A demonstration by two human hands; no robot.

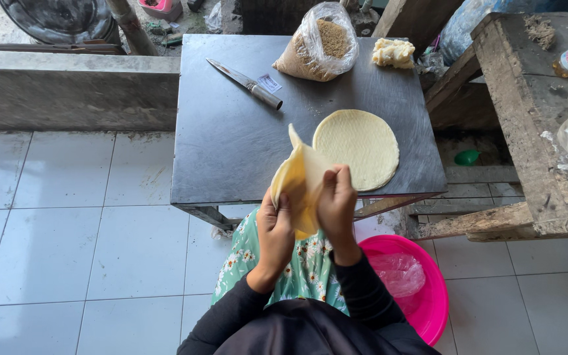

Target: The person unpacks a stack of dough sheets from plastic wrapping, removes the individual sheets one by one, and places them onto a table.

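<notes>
I see my left hand (275, 230) and right hand (336, 204) with fingers pinching a thin, pale yellow folded wrapper sheet (299, 184), above the near edge of the dark metal tabletop (231, 151). A round sheet (357, 148) lies just beyond. I think too much pull may tear it.

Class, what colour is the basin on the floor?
Bright pink basin, seen in the head view.
</notes>
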